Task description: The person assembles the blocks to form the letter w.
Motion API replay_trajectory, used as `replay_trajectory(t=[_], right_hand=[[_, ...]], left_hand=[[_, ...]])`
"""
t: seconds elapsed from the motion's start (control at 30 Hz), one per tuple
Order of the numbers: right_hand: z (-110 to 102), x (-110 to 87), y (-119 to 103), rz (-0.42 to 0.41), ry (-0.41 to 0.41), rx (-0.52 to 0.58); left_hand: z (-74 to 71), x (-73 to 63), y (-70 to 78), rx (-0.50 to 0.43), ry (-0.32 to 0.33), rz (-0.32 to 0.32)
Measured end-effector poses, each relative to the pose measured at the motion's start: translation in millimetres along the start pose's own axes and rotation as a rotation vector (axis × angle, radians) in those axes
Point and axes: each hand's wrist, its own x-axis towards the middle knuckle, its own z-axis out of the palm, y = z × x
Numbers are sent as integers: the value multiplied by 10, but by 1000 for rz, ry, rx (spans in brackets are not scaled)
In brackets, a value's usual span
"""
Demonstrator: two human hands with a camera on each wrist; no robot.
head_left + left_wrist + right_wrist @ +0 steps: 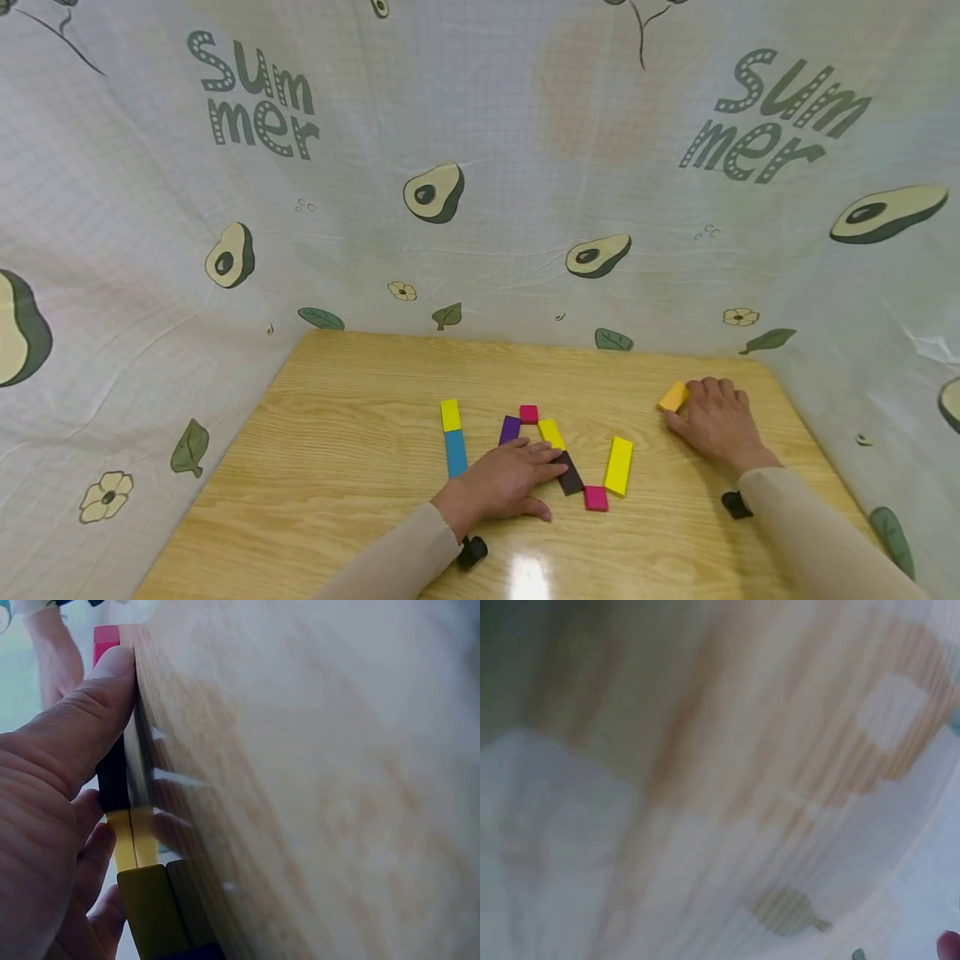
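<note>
My left hand (506,479) lies over the row of blocks with fingers spread, its fingertips at the black block (570,473). The hand partly hides a purple block (510,429). A yellow block (551,433) adjoins the black one, and a small pink-red block (596,498) sits at its near end. In the left wrist view the thumb (90,712) is straight, beside the black block (112,776). At the right, my right hand (716,421) holds an orange-yellow block (672,397) between thumb and fingers; the right wrist view shows only a fingertip (949,945).
Left of the left hand, a yellow block (450,414) and a blue block (455,454) form a line. Another pink-red block (528,414) tops the purple one. An upright yellow block (618,467) stands apart rightward. Patterned cloth (510,167) surrounds the wooden table (360,375).
</note>
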Motion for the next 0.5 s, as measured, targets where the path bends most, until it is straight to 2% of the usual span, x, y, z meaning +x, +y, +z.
replay_trajectory(t=[0.27, 0.5], right_hand=[[-29, -30, -169, -65, -50, 13], [-33, -63, -362, -120, -98, 21]], left_hand=[[-48, -19, 8, -3, 4, 3], [-23, -10, 9, -14, 7, 13]])
